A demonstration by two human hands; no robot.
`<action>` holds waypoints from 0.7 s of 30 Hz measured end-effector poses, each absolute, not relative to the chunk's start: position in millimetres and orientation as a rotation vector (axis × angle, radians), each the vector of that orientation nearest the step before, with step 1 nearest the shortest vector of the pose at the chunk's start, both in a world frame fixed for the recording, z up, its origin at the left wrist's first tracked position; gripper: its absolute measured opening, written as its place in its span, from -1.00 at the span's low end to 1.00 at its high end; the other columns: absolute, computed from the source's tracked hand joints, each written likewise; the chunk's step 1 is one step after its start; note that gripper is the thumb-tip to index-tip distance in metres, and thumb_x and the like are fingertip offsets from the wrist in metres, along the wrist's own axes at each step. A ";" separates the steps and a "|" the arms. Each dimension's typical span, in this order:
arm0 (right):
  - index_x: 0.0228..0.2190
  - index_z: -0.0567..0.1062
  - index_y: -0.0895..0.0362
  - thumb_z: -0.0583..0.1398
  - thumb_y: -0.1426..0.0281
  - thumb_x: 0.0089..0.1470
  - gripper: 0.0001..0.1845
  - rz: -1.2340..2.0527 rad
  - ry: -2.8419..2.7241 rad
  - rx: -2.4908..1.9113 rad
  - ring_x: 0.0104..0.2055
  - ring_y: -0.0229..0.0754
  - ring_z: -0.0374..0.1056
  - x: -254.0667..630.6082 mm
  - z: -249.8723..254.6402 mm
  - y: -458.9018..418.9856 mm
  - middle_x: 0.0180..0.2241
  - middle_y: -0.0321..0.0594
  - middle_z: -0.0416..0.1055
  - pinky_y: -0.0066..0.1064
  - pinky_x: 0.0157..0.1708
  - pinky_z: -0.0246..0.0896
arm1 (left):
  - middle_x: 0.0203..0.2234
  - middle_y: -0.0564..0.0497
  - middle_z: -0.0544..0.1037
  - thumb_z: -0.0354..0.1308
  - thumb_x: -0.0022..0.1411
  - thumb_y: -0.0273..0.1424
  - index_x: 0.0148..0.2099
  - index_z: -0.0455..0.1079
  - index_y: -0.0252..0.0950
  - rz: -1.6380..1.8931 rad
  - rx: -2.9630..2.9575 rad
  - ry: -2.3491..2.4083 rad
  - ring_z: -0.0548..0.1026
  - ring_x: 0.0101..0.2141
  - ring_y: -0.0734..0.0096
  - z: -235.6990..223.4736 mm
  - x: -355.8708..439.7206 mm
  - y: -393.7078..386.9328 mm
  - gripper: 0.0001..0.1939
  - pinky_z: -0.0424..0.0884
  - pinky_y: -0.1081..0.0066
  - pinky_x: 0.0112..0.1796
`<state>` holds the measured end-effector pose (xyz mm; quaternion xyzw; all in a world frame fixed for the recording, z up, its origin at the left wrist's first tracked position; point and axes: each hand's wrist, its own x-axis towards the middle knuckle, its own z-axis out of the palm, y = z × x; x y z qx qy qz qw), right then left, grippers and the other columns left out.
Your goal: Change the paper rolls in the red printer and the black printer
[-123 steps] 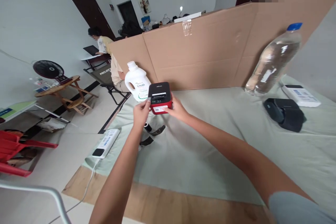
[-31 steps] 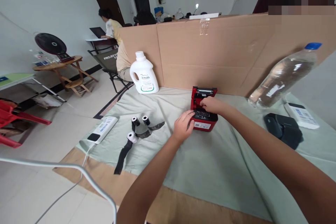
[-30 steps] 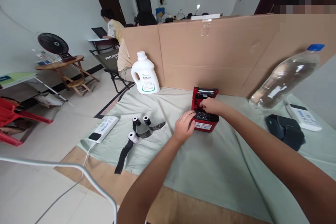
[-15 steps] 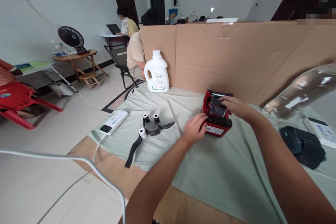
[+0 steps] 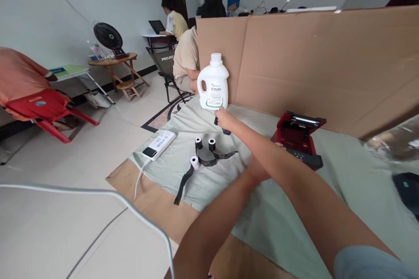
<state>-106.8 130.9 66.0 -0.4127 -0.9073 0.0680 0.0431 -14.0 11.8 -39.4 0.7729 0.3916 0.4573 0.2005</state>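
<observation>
My right hand (image 5: 224, 117) reaches across to the left, closed on a black paper roll (image 5: 226, 131), just in front of the white jug (image 5: 214, 85). Most of that roll is covered by the hand. The red and black printer (image 5: 303, 159) stands with its lid raised and its red inner bay showing. My left hand (image 5: 260, 170) is at the printer's left side, with a fingertip on its edge; the right forearm hides most of its fingers. Several similar rolls with white ends stand on the cloth, among them a front roll (image 5: 194, 162) with a dark strip (image 5: 183, 185) trailing from it.
A white power bank (image 5: 159, 144) with a cable lies at the cloth's left edge. A cardboard panel (image 5: 301, 56) stands behind the printer. Clear plastic wrap (image 5: 393, 144) and a dark object (image 5: 407, 192) are on the right. People sit at the back and left.
The black roll has come out of the printer and moved left in my right hand, towards the jug. My left hand stays at the printer. The view has turned left.
</observation>
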 end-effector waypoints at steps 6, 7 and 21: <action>0.03 0.50 0.26 0.17 0.55 0.14 -0.60 0.112 -2.818 -1.347 0.17 0.18 0.27 -119.1 58.8 129.9 0.18 0.18 0.27 -0.16 0.03 0.33 | 0.32 -0.18 0.31 0.10 0.37 -0.32 0.29 0.33 -0.33 1.288 2.062 0.925 0.34 0.28 0.12 -40.9 -17.1 14.2 -0.51 0.17 0.20 0.36; 0.06 0.48 0.25 0.16 0.52 0.18 -0.59 0.064 -2.790 -1.315 0.24 0.21 0.19 -120.8 62.8 126.0 0.22 0.18 0.23 -0.13 0.08 0.29 | 0.32 -0.17 0.31 0.12 0.36 -0.32 0.30 0.32 -0.32 1.273 2.072 0.945 0.34 0.28 0.12 -40.7 -16.7 15.0 -0.49 0.17 0.20 0.36; -0.17 0.59 0.18 0.38 0.42 -0.07 -0.65 0.840 -2.877 -1.277 -0.28 0.02 0.53 -160.3 75.4 57.2 -0.31 -0.05 0.58 -0.33 -0.32 0.36 | 0.22 -0.08 0.44 -0.01 0.42 -0.31 0.23 0.36 -0.25 1.357 2.217 1.191 0.50 0.11 0.22 -19.9 -13.0 2.5 -0.60 0.45 0.22 0.19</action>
